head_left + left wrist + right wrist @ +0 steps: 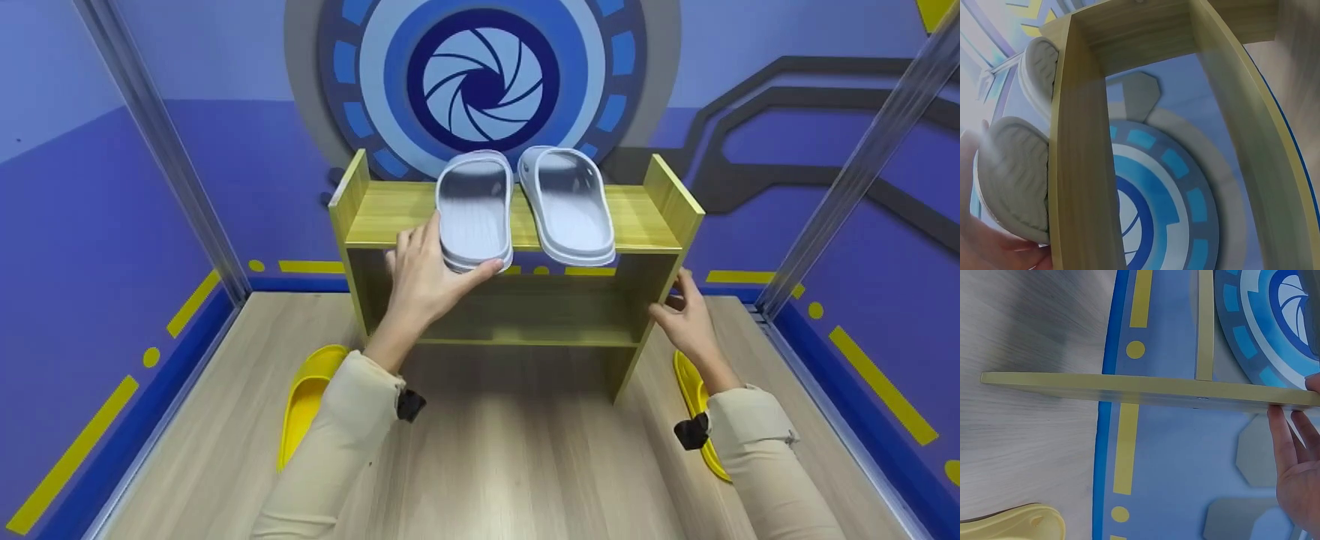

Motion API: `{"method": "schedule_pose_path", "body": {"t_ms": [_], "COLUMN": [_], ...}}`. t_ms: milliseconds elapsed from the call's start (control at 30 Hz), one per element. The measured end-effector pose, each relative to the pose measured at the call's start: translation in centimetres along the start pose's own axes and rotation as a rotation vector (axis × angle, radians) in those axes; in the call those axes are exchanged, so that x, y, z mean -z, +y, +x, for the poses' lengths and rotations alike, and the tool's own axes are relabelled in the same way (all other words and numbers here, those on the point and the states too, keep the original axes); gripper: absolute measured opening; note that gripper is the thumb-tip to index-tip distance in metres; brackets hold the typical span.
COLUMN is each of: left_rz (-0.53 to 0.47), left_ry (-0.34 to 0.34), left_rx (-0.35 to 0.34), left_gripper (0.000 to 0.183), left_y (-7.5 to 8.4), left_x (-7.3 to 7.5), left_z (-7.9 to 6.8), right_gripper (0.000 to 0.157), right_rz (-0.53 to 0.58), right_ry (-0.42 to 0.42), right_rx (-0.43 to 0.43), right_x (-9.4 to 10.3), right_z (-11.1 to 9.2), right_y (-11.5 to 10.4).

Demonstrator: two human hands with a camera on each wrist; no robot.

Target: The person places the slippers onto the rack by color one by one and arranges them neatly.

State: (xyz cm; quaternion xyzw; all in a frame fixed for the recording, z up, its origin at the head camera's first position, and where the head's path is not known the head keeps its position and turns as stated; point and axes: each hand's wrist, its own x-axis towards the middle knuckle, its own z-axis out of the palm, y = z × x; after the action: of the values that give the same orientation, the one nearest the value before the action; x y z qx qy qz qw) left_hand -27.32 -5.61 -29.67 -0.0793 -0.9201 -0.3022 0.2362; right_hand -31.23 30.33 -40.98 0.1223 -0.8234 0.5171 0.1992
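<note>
Two light grey clogs stand side by side on the upper board of a small wooden shoe rack, their heels overhanging its front edge. My left hand grips the left clog, thumb across the heel and fingers along its left side. Beside it, the right clog angles slightly and has no hand on it. My right hand holds the rack's right side panel, with the thumb at the inner side and fingers against the outer face. The left wrist view shows the left clog's ridged sole from below.
One yellow slipper lies on the floor left of the rack, partly behind my left sleeve. Another yellow slipper lies to the right, partly behind my right forearm. A blue patterned wall rises behind the rack, with metal posts at both corners.
</note>
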Motion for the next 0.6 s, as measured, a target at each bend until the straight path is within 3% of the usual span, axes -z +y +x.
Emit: {"method": "schedule_pose_path", "body": {"t_ms": [167, 400, 600], "left_rz": [-0.009, -0.008, -0.013], "left_ry": [0.017, 0.017, 0.027], "left_rx": [0.009, 0.029, 0.029], "left_gripper": [0.107, 0.107, 0.108], "left_y": [0.3, 0.5, 0.5], "left_x": [-0.6, -1.2, -1.4], "left_z": [0.4, 0.8, 0.9], "right_gripper": [0.058, 0.059, 0.058], "right_rz": [0.009, -0.002, -0.015], "right_ry": [-0.008, -0.011, -0.011], "right_rx": [-0.01, -0.018, -0.02], "right_x": [0.0, -0.1, -0.1], "right_z": [-0.1, -0.7, -0.9], "right_y": [-0.6, -3.2, -3.7]}}
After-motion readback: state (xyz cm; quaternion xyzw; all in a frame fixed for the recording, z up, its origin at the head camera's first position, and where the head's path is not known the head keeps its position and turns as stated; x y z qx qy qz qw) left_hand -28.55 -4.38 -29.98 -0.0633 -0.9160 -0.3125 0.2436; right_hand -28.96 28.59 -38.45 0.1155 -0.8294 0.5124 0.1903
